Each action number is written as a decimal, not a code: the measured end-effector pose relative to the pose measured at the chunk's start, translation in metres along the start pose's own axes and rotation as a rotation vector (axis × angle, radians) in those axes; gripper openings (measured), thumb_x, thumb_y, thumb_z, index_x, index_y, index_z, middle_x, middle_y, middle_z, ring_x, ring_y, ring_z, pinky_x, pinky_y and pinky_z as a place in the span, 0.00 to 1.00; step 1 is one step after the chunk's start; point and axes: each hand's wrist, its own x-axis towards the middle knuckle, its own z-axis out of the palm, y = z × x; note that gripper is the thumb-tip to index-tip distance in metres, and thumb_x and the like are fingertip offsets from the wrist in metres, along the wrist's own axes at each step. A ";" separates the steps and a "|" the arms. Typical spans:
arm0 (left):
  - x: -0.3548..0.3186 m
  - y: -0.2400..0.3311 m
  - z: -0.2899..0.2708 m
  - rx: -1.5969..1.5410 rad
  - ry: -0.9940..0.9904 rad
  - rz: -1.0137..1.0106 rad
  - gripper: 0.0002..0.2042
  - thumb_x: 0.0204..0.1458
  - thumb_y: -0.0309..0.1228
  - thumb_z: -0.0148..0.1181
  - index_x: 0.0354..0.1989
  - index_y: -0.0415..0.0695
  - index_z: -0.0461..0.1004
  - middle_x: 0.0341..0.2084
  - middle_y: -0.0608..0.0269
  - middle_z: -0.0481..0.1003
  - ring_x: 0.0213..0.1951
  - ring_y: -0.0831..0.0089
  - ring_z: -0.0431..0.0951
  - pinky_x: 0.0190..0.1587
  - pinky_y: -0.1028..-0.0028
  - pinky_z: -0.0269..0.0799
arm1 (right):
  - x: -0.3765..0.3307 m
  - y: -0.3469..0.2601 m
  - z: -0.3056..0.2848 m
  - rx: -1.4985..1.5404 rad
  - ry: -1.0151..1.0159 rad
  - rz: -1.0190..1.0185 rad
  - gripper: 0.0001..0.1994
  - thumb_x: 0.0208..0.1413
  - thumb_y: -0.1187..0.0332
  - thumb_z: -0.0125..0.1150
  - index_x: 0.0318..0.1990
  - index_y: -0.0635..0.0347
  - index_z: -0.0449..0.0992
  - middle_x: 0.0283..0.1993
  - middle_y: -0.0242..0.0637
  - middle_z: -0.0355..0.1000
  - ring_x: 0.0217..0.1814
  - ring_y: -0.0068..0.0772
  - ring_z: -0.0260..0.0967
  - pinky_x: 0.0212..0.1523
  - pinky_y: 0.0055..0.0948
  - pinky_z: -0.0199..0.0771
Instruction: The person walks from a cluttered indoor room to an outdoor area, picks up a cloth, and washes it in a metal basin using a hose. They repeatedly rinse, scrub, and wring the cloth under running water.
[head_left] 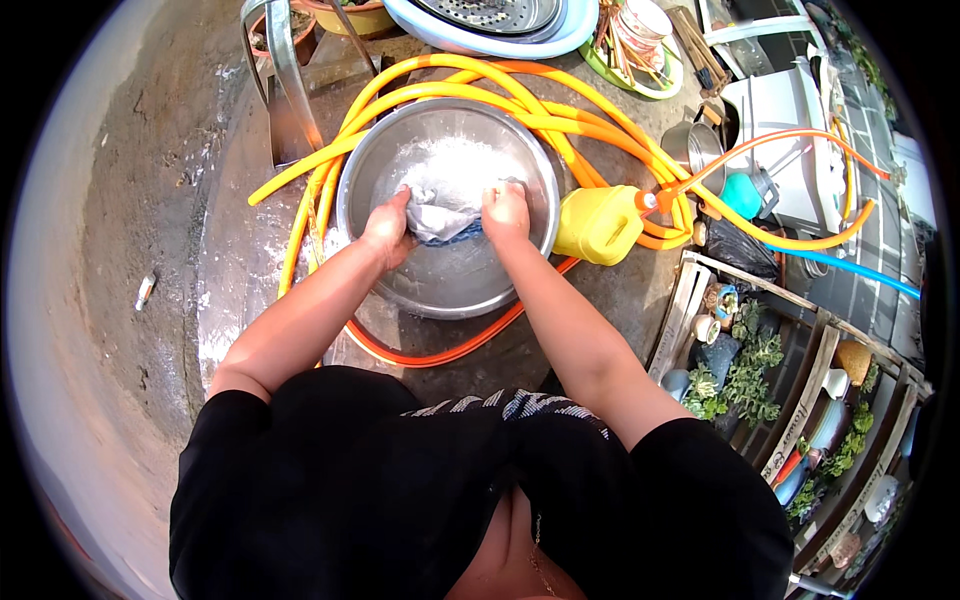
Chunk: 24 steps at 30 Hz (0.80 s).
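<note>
Smooth orange-yellow hose (pixel 570 125) loops in thick, rubbery-looking coils behind and beside a round, shiny metal basin (pixel 430 282) with a rolled rim. Just right of the basin lies a rounded yellow plastic jug (pixel 592 225). Inside the basin is a crumpled, soft grey-white cloth (pixel 445 222), its lower edge dark blue. The left hand (pixel 388 230) grips its left side, fingers partly hidden; the right hand's (pixel 507 212) curled fingers hold its right side.

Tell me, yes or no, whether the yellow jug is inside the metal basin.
No, the yellow jug is outside the metal basin, beside its right rim.
</note>
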 end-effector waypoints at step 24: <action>-0.005 0.003 0.001 -0.048 -0.067 0.040 0.22 0.61 0.49 0.47 0.48 0.40 0.69 0.38 0.60 0.76 0.37 0.67 0.77 0.42 0.65 0.73 | -0.027 -0.081 -0.011 0.111 -0.005 -0.288 0.10 0.52 0.62 0.57 0.28 0.58 0.76 0.41 0.40 0.71 0.42 0.48 0.70 0.44 0.43 0.70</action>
